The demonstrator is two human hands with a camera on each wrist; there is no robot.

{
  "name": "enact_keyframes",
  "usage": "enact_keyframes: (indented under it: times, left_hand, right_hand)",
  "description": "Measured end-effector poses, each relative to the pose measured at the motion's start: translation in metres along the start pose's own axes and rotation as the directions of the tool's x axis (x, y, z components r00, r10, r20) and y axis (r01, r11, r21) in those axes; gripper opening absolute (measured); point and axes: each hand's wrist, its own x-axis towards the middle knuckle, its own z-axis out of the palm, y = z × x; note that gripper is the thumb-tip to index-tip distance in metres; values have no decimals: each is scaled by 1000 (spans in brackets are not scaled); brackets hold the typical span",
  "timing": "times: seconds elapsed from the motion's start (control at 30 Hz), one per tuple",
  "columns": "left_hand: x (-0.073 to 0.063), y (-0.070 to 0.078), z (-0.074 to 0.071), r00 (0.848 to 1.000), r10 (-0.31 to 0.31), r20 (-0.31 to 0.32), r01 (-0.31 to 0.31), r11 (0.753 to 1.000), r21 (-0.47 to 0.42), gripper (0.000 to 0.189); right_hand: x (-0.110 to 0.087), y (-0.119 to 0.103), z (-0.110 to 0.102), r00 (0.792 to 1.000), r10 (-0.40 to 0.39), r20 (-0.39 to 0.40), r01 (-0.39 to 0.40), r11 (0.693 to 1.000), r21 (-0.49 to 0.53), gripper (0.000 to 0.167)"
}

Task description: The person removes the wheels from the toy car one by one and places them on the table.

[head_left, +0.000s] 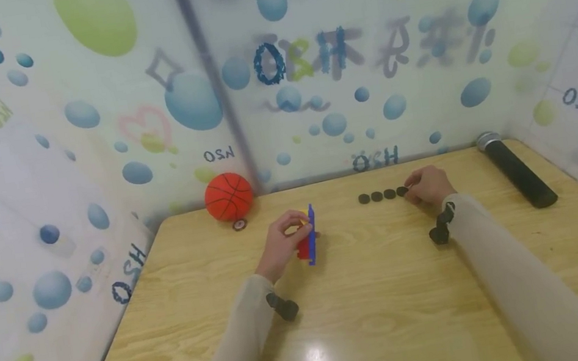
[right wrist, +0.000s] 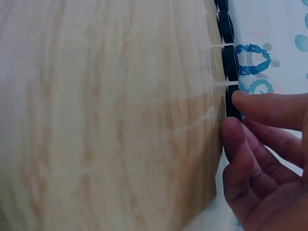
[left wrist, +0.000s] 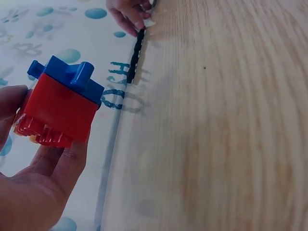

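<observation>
My left hand (head_left: 281, 244) holds a red and blue plastic toy piece (left wrist: 60, 106) between thumb and fingers, above the table. Its blue side (head_left: 312, 239) faces right in the head view and carries short pegs; a bit of yellow shows at the top. At the back of the table my right hand (head_left: 431, 186) pinches the rightmost black disc (right wrist: 233, 101) with thumb and fingertips. That disc lies at the end of a straight row of several black discs (head_left: 377, 196), small gaps between them.
A red basketball (head_left: 228, 197) sits at the back left, with a small dark round piece with a pale centre (head_left: 240, 225) in front. At the back right lies a black microphone (head_left: 517, 170). Patterned walls (head_left: 284, 144) enclose the wooden table (head_left: 385, 309) on three sides.
</observation>
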Motion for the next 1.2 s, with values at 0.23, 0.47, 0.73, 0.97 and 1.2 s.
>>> enact_keyframes:
  times: [0.23,0.47,0.73,0.97,1.2]
  left_hand:
    - [0,-1,-1,1000,-9,0,9,1000,3,15]
    - [-1,-1,-1,1000,4,8,-4,1000,8,15]
    - [-1,3,-1,1000,2,16,-2,999,36,14]
    - [-1,4,1,993,-118,-21,117,993,-24,36]
    - [0,1,2,991,-124,-53,123,992,-33,55]
  right_hand:
    - [-1,-1,2,1000,-7,-20,7,1000,-24,39]
    - [-9,-7,0,999,-24,-38,22,998,-51,38]
    - [-7,-24,-5,995,-94,-36,92,994,-60,39]
    - [-13,-53,-3,981,-188,55,189,982,-16,40]
    - [-23,-84,9,933,-335,129,335,942,22,32]
